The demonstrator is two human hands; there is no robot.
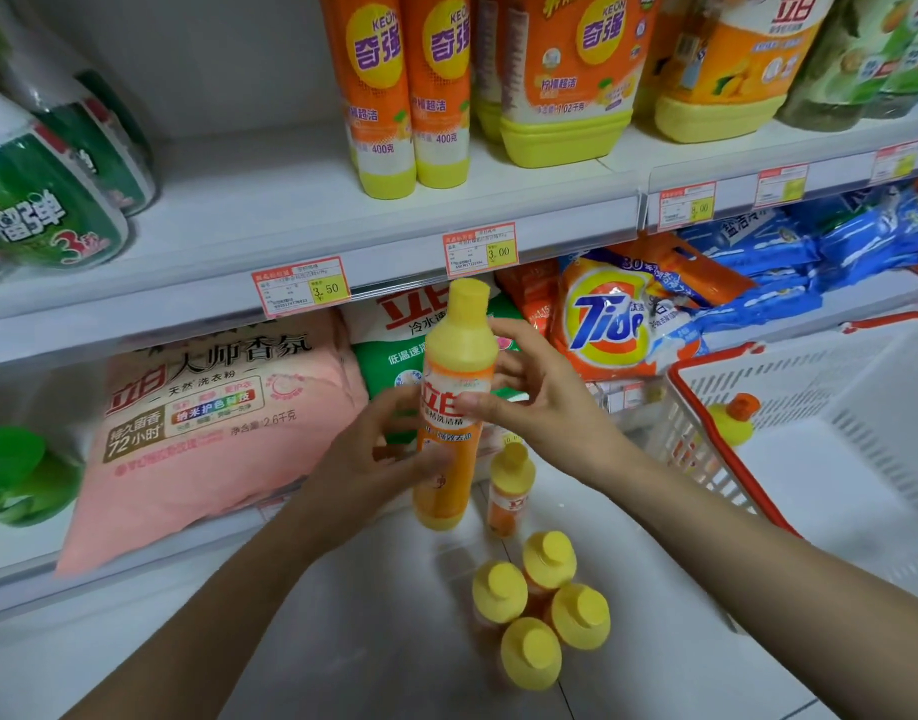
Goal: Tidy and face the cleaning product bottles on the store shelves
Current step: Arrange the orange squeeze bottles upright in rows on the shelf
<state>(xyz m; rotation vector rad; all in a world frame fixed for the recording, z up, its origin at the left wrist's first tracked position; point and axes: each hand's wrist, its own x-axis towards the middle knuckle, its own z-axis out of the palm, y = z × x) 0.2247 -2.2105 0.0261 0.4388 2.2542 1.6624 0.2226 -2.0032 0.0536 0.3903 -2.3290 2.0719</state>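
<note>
Bottle (454, 407) held upright before lower shelf (15, 548), left hand (373, 459) wrapped round its lower half, right hand (540, 397) pinching its label, five spare bottles (542, 563) on floor (394, 615) below, one loose bottle (732, 415) in basket (862, 366)

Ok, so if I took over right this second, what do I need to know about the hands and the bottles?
Left hand grips the lower half of the held bottle; right hand pinches it at the label. It is upright, in front of the shelves.
Five floor bottles stand below it; one basket bottle sits in the white basket.
Done: the orange bottles on the upper shelf face forward.
Left: probably shelve the held bottle label out, then the floor and basket ones.
</note>
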